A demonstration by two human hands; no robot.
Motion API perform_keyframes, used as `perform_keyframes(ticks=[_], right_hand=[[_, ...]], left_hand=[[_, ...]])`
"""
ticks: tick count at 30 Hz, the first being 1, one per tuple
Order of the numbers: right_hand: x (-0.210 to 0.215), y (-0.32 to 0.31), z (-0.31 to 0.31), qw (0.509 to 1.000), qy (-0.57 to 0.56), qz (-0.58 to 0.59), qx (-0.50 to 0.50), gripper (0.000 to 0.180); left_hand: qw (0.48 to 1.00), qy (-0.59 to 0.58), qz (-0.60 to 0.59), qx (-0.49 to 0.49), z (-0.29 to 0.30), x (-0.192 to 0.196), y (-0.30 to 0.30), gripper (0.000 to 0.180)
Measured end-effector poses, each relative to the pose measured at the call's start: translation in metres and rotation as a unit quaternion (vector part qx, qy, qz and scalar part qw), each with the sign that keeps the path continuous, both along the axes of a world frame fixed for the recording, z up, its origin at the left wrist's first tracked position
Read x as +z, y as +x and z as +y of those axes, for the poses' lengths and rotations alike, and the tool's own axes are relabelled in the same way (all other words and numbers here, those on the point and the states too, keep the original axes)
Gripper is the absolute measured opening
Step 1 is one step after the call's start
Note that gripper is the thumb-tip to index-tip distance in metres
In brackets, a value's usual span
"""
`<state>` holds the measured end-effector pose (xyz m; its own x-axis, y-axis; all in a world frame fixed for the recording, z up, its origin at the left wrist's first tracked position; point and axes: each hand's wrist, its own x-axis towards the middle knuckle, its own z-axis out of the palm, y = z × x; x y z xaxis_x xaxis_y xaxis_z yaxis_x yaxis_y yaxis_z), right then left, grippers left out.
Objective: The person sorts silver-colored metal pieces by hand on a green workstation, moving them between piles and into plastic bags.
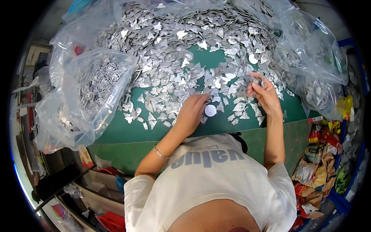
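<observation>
Beige compartments (pixel 95 198) and a bright strip of light (pixel 24 186) lie left, blue shelving (pixel 339 202) right.

Small-parts workshop; green worktable (pixel 125 133) heaped with loose metal pieces (pixel 164 98); clear bags (pixel 96 83) of more alongside.

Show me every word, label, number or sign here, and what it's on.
White short-sleeved T-shirt: large grey-blue lettering, upside down here; I won't copy its wording.
Crumpled red, yellow and white plastic packages: print too small to read.
Small white-and-red label by the table's right end: too blurred.
Flat silver-coloured metal pieces: no lettering discernible.
</observation>
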<state>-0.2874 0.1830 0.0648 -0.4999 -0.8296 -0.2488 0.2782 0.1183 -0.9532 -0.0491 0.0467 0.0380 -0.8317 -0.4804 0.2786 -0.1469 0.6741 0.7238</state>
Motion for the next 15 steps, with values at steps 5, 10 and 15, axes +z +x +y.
perform_keyframes(ticks=[5, 10, 15], right_hand=[[-0.009, -0.013, -0.036, 0.838, 0.137, 0.528, -0.024, 0.023], [-0.02, -0.029, -0.048, 0.749, 0.086, 0.651, 0.083, 0.025], [-0.017, -0.03, -0.037, 0.767, 0.062, 0.635, 0.069, 0.028]], left_hand=[[0.995, -0.078, 0.065, 0.002, -0.004, -0.006, -0.002, 0.026], [0.995, -0.073, 0.056, 0.044, -0.006, -0.003, -0.001, 0.024], [0.989, -0.073, 0.075, 0.102, -0.013, 0.003, -0.007, 0.019]])
